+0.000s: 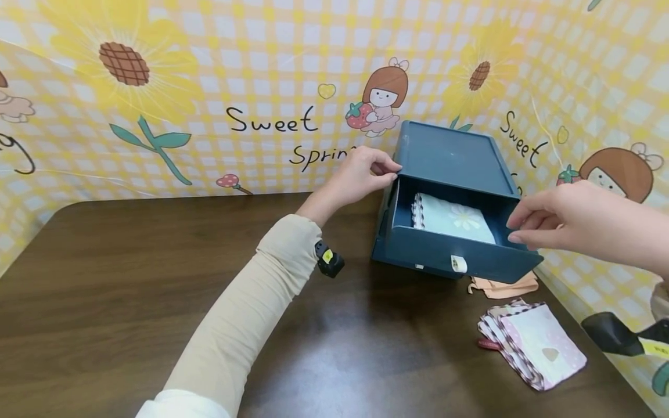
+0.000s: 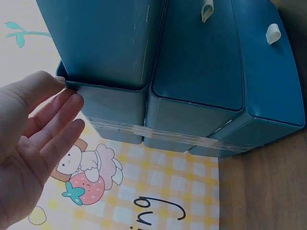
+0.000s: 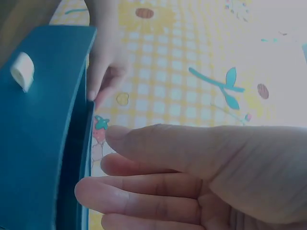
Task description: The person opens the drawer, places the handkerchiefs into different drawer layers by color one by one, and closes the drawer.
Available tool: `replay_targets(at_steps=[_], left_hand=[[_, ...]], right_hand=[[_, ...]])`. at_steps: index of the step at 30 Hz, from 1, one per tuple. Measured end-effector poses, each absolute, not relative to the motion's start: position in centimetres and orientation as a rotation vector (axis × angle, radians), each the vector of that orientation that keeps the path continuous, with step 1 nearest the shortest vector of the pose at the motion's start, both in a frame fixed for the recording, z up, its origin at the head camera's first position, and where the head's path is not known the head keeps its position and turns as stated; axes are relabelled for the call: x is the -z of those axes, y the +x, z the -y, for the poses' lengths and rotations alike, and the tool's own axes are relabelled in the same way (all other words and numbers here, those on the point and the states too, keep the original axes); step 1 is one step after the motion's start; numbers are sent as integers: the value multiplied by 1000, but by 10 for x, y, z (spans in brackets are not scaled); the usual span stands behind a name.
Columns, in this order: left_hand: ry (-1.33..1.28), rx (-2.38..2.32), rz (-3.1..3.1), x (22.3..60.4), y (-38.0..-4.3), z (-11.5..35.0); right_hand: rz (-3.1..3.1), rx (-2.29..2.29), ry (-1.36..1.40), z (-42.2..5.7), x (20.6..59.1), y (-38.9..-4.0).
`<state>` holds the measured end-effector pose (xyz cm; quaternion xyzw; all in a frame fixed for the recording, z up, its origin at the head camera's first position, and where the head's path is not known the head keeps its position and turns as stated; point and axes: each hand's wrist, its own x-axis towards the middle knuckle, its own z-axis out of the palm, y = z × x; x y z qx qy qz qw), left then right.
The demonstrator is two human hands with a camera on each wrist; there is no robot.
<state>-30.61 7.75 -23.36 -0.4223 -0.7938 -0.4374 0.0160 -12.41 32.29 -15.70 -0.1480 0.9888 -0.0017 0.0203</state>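
Observation:
My left hand [image 1: 363,171] pinches the front left top edge of a dark blue drawer cabinet [image 1: 452,152] between thumb and forefinger. The remaining fingers [image 2: 62,115] lie beside its outer wall. The top drawer [image 1: 428,251], with a white loop pull [image 1: 458,264], is pulled out. Inside it lies a folded pale cloth [image 1: 455,217] with a flower and checked trim. My right hand [image 1: 554,217] hovers at the drawer's right end, fingers loosely bent and holding nothing. In the right wrist view its fingers stand near the drawer front [image 3: 43,120].
On the table [image 1: 157,302], right of centre, is a stack of folded cloths [image 1: 543,342] with checked edges and a red tag [image 1: 489,344]. A peach cloth [image 1: 507,285] lies partly under the drawer. Yellow checked sheeting [image 1: 261,69] rises behind and at the right.

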Motion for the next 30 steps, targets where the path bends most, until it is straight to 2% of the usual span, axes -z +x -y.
replay_targets(at_steps=[7,17,30], left_hand=[[-1303,1353,2474,233,-309,-75],[-1306,1359,2465,231,-312,-75],[-1325,1365,2486,233,-308,-78]], right_hand=[[-3065,77,-578,-311,177,-107],[-3065,434,-648,-291,211,-100],[-3251,477,-439,-279,242,-99]])
